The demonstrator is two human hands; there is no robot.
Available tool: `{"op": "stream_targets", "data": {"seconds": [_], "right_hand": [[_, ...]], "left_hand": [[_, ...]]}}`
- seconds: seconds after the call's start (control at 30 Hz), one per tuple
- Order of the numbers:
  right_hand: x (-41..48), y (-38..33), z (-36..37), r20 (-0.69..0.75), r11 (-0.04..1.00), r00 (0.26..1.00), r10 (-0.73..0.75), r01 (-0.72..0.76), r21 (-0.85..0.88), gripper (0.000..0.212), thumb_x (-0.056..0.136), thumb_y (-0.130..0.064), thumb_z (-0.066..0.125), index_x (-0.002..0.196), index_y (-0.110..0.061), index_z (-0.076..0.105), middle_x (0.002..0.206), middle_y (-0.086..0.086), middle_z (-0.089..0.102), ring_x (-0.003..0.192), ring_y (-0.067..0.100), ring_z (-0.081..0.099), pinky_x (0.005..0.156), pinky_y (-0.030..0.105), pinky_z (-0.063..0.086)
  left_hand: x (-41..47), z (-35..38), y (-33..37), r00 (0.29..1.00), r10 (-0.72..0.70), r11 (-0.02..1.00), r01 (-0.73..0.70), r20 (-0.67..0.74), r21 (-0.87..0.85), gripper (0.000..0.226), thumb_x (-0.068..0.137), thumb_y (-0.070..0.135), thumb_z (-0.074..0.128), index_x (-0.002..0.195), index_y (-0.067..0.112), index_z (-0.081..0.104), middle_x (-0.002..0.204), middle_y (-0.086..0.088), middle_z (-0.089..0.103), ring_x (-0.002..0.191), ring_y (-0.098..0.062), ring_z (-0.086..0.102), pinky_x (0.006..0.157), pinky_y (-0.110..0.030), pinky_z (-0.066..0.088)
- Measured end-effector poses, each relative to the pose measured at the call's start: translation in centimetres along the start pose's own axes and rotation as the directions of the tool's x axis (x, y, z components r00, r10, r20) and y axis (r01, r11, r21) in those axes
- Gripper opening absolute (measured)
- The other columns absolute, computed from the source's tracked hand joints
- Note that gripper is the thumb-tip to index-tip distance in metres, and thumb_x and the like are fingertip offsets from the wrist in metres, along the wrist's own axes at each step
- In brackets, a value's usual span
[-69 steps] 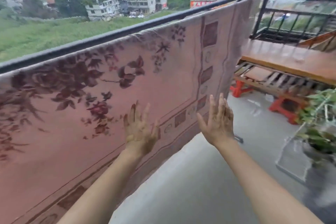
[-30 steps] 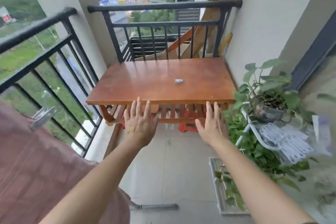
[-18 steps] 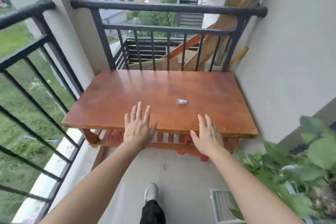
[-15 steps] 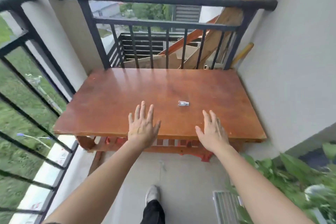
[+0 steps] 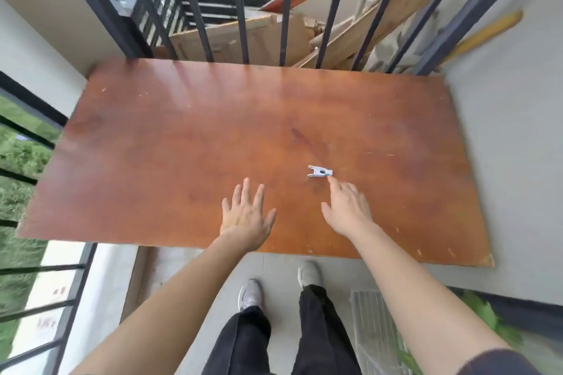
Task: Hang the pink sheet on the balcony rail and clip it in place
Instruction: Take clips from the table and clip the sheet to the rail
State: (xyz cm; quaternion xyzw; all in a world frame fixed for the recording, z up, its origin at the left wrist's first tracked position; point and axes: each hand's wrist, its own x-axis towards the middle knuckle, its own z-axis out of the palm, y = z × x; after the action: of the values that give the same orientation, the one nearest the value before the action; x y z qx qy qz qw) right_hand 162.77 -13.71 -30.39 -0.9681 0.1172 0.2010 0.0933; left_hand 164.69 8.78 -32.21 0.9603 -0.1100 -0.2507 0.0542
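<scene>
A small pale grey clothes clip [image 5: 320, 171] lies on the brown wooden table [image 5: 182, 137], right of its middle. My right hand [image 5: 345, 207] stretches over the table with its fingers straight, and the fingertips come right up to the clip's near right end. My left hand [image 5: 247, 213] hovers flat over the table's near edge, fingers spread, holding nothing. The pink sheet is out of view. Black balcony railing [image 5: 243, 6] runs behind the table and along the left side.
Planks and cardboard [image 5: 274, 36] are stacked behind the far railing. A grey wall [image 5: 511, 131] closes the right side. My two feet in grey shoes [image 5: 249, 294] stand on the floor before the table. A wire rack with green leaves [image 5: 374, 332] sits at the lower right.
I turned away from the hung pink sheet and walked up to the table. Both hands moved out over the tabletop, and my right hand has reached up to the clip.
</scene>
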Motion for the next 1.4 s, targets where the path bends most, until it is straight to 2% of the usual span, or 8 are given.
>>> {"op": "stream_targets", "data": {"seconds": [0.23,0.4,0.53,0.73,0.83,1.07,1.27,1.4], "right_hand": [[8.1,0.4,3.9,0.127,0.994,0.988,-0.089,0.096,-0.058,0.070,0.095,-0.021,0.054,0.157,-0.023,0.020,0.164,0.013,0.006,0.150,0.032,0.012,0.111,0.045,0.034],[10.8,1.0,5.4,-0.010,0.981,0.982,-0.189,0.189,-0.044,0.022,0.093,-0.014,0.060,0.113,-0.016,0.070,0.119,0.008,0.056,0.113,0.033,0.051,0.086,0.044,0.049],[10.2,0.3,4.7,0.052,0.986,0.985,-0.166,0.165,0.029,0.018,0.096,-0.034,0.060,0.108,-0.024,0.070,0.108,0.002,0.058,0.102,0.027,0.059,0.077,0.037,0.049],[6.6,-4.6,2.1,0.108,0.965,0.981,-0.164,0.136,0.226,0.055,0.094,-0.043,0.057,0.145,-0.029,0.040,0.118,-0.005,0.064,0.111,0.025,0.060,0.087,0.037,0.048],[4.2,-9.3,0.0,0.006,0.918,0.959,-0.282,0.268,0.293,0.048,0.090,-0.041,0.062,0.136,-0.028,0.056,0.112,-0.004,0.066,0.109,0.024,0.062,0.086,0.033,0.046],[-3.3,-22.9,-4.8,-0.077,0.673,0.760,-0.645,0.613,0.414,0.022,0.075,-0.033,0.072,0.095,-0.027,0.064,0.089,-0.010,0.065,0.084,0.015,0.061,0.070,0.026,0.041],[-10.8,-27.9,-2.9,0.006,0.389,0.433,-0.901,0.803,0.451,0.026,0.068,-0.030,0.074,0.087,-0.027,0.056,0.081,-0.009,0.064,0.074,0.011,0.062,0.069,0.026,0.047],[-17.8,-27.9,1.1,0.143,0.223,0.173,-0.974,0.822,0.524,0.032,0.078,-0.030,0.075,0.109,-0.026,0.066,0.086,-0.010,0.065,0.083,0.014,0.065,0.084,0.034,0.053]], "left_hand": [[2.1,6.0,-1.1,0.948,-0.177,0.973,0.209,0.265,-0.095,0.069,0.099,0.059,0.019,0.157,0.025,0.005,0.165,-0.004,-0.009,0.151,-0.026,-0.004,0.119,-0.051,0.013],[1.6,7.0,-1.3,0.952,-0.180,0.976,0.205,0.247,-0.078,0.067,0.101,0.055,0.022,0.157,0.024,0.003,0.164,0.000,-0.014,0.151,-0.023,-0.009,0.120,-0.048,0.016],[1.6,6.5,-1.5,0.949,-0.183,0.965,0.223,0.258,-0.135,0.062,0.102,0.051,0.022,0.157,0.025,0.009,0.165,0.000,-0.010,0.151,-0.022,-0.006,0.120,-0.049,0.013],[-0.7,3.1,-2.8,0.921,-0.378,0.881,0.389,0.094,-0.268,0.057,0.102,0.049,0.025,0.153,0.024,0.026,0.164,-0.005,0.013,0.151,-0.024,0.006,0.121,-0.052,0.006],[-3.8,0.6,-5.5,0.866,-0.497,0.818,0.446,-0.056,-0.364,0.055,0.102,0.049,0.031,0.151,0.025,0.033,0.163,-0.005,0.017,0.150,-0.024,0.010,0.120,-0.050,0.009],[-16.2,-4.6,-12.7,0.515,-0.806,0.587,0.626,-0.293,-0.514,0.057,0.099,0.051,0.029,0.148,0.024,0.039,0.160,-0.007,0.025,0.148,-0.026,0.019,0.119,-0.049,0.016],[-28.3,-2.4,-10.1,0.127,-0.938,0.315,0.699,-0.322,-0.642,0.063,0.092,0.050,0.027,0.139,0.017,0.053,0.151,-0.013,0.042,0.141,-0.032,0.036,0.112,-0.053,0.030],[-35.4,2.7,-3.3,-0.147,-0.953,0.096,0.680,-0.263,-0.727,0.055,0.094,0.046,0.035,0.133,0.016,0.059,0.147,-0.011,0.048,0.137,-0.031,0.042,0.109,-0.049,0.036]]}}
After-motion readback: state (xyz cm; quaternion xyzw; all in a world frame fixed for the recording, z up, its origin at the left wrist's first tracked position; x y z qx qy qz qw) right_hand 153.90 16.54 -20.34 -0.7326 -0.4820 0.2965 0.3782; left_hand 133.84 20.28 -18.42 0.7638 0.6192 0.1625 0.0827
